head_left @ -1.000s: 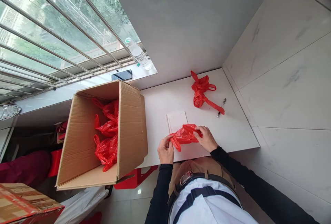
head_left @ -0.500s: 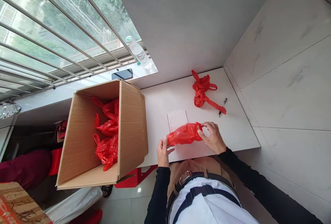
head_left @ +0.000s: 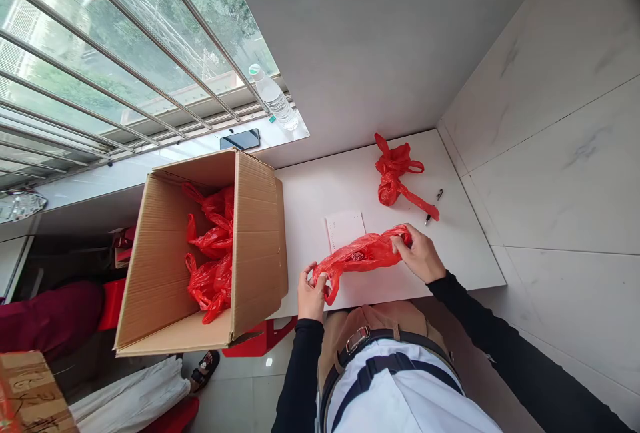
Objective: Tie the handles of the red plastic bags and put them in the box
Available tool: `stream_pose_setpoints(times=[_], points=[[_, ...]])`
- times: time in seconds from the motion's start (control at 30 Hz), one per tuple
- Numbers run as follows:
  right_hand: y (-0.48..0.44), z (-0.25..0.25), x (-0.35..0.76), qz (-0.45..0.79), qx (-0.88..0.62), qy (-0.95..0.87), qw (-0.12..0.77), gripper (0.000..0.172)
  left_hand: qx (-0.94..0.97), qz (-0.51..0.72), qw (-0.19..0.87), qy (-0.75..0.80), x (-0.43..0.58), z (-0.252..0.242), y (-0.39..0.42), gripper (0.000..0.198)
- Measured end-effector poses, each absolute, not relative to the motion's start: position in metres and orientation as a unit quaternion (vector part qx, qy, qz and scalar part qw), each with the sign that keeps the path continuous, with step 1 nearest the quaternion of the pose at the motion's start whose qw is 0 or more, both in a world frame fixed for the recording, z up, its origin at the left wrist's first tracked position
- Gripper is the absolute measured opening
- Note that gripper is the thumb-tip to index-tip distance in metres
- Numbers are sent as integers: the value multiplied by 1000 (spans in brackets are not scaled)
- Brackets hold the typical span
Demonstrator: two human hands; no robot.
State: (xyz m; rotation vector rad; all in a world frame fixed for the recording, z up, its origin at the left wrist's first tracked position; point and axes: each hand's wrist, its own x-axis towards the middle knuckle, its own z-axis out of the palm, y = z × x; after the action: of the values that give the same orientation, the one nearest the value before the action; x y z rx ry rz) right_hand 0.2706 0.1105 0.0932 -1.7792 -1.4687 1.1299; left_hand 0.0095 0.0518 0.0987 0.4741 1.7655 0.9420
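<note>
A red plastic bag (head_left: 367, 251) is stretched between my two hands above the front of the white table. My left hand (head_left: 311, 291) is closed on its left end, where a loop of plastic hangs down. Gathered plastic at the right end is pinched in my right hand (head_left: 421, 254). A small round patterned thing shows through the middle of the bag, too small to name. Partly covered behind the bag lies a white printed paper (head_left: 345, 227). Farther back on the table is a knotted red plastic bag (head_left: 395, 169).
On my left, an open cardboard box (head_left: 257, 239) holds several knotted red bags (head_left: 213, 239). A pen (head_left: 428, 219) and its cap (head_left: 439, 194) lie at the right. The windowsill carries a phone (head_left: 240, 139) and a water bottle (head_left: 274, 99). Another person's leg (head_left: 130, 393) shows at lower left.
My hands have moved farther apart, pulling the bag longer. The right hand went up and right, and the left end of the bag has opened into a hanging loop.
</note>
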Motion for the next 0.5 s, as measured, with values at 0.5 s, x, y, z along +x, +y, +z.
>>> stream_pose_setpoints(times=[0.5], points=[[101, 93, 274, 452, -690, -489, 284, 26, 208, 353, 518, 751, -16, 98, 48, 51]])
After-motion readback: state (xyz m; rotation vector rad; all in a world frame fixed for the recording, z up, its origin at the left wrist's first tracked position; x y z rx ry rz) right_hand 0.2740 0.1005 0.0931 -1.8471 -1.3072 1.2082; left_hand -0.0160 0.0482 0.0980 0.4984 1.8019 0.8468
